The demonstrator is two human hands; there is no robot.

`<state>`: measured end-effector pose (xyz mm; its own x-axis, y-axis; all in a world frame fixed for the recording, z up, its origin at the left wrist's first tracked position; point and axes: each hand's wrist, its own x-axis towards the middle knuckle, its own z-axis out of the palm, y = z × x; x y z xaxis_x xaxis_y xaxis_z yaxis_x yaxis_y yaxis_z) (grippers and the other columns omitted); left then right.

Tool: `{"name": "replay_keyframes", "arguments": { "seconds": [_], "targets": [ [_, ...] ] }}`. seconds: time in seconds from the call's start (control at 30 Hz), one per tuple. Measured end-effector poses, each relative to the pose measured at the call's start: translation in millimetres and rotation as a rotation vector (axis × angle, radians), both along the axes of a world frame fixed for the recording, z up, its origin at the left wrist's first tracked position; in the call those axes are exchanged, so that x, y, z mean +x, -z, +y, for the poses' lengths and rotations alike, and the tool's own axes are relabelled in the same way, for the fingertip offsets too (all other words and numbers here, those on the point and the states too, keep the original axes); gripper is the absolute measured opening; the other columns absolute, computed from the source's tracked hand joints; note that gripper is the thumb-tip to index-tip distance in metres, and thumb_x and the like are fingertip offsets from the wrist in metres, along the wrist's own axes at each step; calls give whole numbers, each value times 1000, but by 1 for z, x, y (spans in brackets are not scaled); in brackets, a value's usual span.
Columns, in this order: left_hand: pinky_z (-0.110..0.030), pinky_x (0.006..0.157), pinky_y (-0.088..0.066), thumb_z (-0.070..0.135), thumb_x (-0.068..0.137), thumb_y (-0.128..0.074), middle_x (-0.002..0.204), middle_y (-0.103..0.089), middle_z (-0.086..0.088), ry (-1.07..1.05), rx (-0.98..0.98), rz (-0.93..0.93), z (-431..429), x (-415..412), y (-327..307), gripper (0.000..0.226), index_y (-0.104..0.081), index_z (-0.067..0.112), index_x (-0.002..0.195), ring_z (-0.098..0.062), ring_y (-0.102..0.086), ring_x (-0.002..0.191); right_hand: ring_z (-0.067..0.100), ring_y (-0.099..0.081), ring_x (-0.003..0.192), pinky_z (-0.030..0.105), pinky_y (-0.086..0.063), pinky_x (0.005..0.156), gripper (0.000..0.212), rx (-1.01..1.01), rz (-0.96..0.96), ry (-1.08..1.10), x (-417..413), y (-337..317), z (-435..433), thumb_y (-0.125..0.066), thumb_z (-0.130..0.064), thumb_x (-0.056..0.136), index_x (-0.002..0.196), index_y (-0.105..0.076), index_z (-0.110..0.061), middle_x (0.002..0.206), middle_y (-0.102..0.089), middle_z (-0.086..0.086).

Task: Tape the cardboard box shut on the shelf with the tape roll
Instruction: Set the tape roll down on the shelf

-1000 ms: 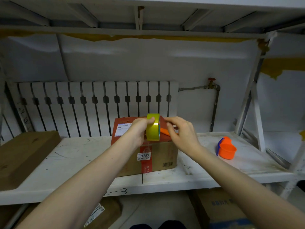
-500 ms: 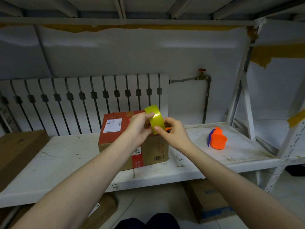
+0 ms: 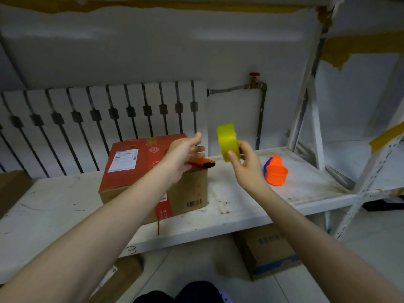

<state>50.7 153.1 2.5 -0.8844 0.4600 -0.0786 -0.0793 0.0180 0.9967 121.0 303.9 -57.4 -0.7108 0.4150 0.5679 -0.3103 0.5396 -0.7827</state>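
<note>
Right hand (image 3: pixel 247 165) grips a yellow tape roll (image 3: pixel 227 142) just right of the cardboard box (image 3: pixel 153 178) on the shelf (image 3: pixel 251 206); left hand (image 3: pixel 185 154), open and empty above the box, should find the tape's loose end first.

orange cup (image 3: pixel 276 173) with blue handle on white shelf board, white radiator (image 3: pixel 105 123) behind, pipe with red valve (image 3: pixel 254 74), brown box (image 3: pixel 267 252) on floor below, orange tool (image 3: pixel 202 164)

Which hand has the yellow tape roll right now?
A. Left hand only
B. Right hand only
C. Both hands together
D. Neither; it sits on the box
B: the right hand alone grips the tape roll, raised beside the cardboard box, while the left hand is open and apart from it.
</note>
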Motion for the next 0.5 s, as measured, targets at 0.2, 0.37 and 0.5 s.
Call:
{"name": "replay_keyframes", "arguments": {
  "seconds": [0.2,0.37,0.5],
  "targets": [
    [-29,86,-46,7,88,-57,98,-65,-1,-157,-259,443,12,-25,13,10,-65,13,87,-20,-60,100,28,-53,91,32,-36,73,20,58,-285,258,-24,50,70,-51,-8,93,112,-54,-3,98,-56,11],
    [-11,62,-36,5,86,-59,89,-62,7,-178,-516,722,17,-41,24,14,-65,18,83,-8,-55,85,34,-55,115,38,-45,93,40,294,-640,249,-47,105,86,-52,-13,91,131,-51,-8,129,-57,15],
    [-24,71,-40,5,84,-61,92,-64,5,-178,-654,797,16,-56,34,17,-64,21,80,-11,-55,87,33,-56,114,39,-46,96,42,546,-769,232,-69,125,85,-51,-13,90,132,-52,-17,130,-57,12]
  ]
}}
